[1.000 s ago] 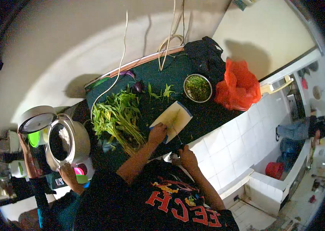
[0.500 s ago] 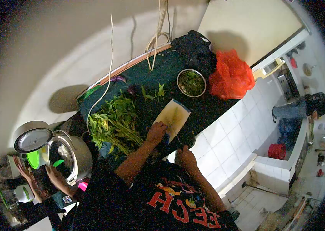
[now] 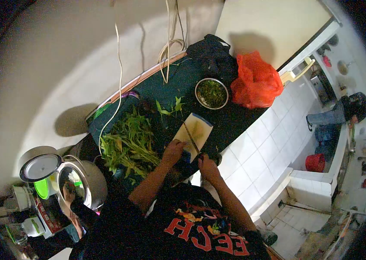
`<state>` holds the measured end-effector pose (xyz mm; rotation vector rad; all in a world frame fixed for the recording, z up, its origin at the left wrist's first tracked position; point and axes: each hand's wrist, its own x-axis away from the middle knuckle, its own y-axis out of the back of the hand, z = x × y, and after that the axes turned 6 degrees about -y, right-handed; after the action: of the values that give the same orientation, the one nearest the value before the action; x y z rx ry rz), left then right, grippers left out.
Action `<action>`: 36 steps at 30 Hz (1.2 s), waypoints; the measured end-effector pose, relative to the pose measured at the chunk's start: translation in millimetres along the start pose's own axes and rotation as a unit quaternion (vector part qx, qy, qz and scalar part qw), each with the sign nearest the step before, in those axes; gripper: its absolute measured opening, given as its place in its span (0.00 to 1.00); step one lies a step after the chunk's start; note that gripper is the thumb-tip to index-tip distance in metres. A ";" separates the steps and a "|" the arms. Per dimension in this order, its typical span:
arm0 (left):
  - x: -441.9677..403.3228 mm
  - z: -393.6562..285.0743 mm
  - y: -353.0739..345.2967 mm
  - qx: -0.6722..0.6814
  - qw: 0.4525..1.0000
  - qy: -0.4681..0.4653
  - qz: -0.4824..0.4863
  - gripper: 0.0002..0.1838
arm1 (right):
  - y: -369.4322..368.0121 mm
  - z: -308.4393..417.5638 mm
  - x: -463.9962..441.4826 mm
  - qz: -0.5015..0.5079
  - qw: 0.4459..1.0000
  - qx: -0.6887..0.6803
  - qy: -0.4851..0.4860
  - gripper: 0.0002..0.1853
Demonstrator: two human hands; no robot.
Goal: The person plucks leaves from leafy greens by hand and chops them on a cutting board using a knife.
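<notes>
My right hand (image 3: 209, 168) is closed round the handle of a knife (image 3: 191, 138), whose blade slants up across the white cutting board (image 3: 204, 125). At the board's lower left edge rests my left hand (image 3: 173, 151), its fingers curled in; whatever they hold is hidden. A greenish-brown stain marks the middle of the board. Beside my left hand lies a large heap of leafy green stems (image 3: 131, 141). A few loose leafy sprigs (image 3: 178, 106) are on the table above the board. A metal bowl (image 3: 227, 96) of chopped greens stands farther back.
A red plastic bag (image 3: 257, 84) and a black bag (image 3: 211, 54) sit at the dark green table's (image 3: 152, 91) far end. At left, another person's hand (image 3: 68, 193) reaches into an open rice cooker (image 3: 97, 182). A white cable (image 3: 120, 78) hangs over the table. Another person (image 3: 339, 115) is farther right.
The knife blade has swung up and now lies across the board. The co-worker's hand has moved into the rice cooker. The view has shifted slightly.
</notes>
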<state>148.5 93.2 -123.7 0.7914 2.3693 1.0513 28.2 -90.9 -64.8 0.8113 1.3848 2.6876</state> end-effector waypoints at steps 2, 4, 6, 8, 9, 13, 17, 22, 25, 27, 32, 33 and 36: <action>-0.6 4.5 -0.1 0.007 0.999 0.041 -0.021 0.14 | 9.5 2.8 7.2 -0.047 0.998 -0.033 0.001 0.20; -8.4 7.4 6.6 0.023 0.997 0.061 -0.040 0.14 | 24.9 6.2 20.2 -0.093 0.994 -0.065 0.002 0.19; -20.1 9.4 10.1 0.040 0.994 0.083 -0.060 0.14 | 47.5 12.3 39.2 -0.067 0.988 -0.130 -0.051 0.18; -34.2 10.9 5.2 0.103 0.984 0.037 -0.140 0.14 | 52.9 8.6 50.8 -0.051 0.988 -0.122 -0.085 0.17; -41.1 14.5 0.1 0.103 0.984 0.036 -0.141 0.14 | 53.6 7.1 56.7 -0.036 0.985 -0.115 -0.121 0.17; -72.1 7.3 -9.5 -0.034 0.993 0.034 -0.111 0.14 | 61.5 9.9 81.2 -0.053 0.996 -0.058 -0.043 0.15; -97.0 -3.0 -37.7 -0.099 0.995 0.030 0.007 0.17 | 50.6 -5.7 88.9 -0.066 0.995 -0.076 -0.024 0.15; -96.7 14.9 -71.4 -0.162 0.986 -0.017 -0.035 0.20 | 46.3 -18.5 83.4 -0.080 0.989 -0.108 -0.060 0.14; -102.6 4.7 -52.7 -0.212 0.977 -0.031 0.004 0.19 | 48.6 -26.6 78.2 -0.079 0.981 -0.152 -0.094 0.14; -111.6 -11.8 -28.5 -0.219 0.974 -0.016 0.060 0.19 | 51.6 -28.3 72.5 -0.077 0.979 -0.163 -0.094 0.15; -120.1 -65.5 15.4 0.255 0.954 0.156 0.000 0.12 | 67.4 -19.4 62.2 -0.153 0.931 -0.324 -0.071 0.21; -120.5 -70.9 15.0 0.320 0.931 0.174 -0.003 0.12 | 76.1 -10.6 62.6 -0.173 0.909 -0.376 -0.058 0.23; -116.1 -87.5 6.5 0.620 0.765 0.167 0.044 0.11 | 102.2 13.5 65.3 -0.187 0.885 -0.426 -0.037 0.25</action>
<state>186.3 -24.6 -47.0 1.1516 3.2290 -0.6455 0.1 -127.2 48.3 0.4698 0.1968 2.4970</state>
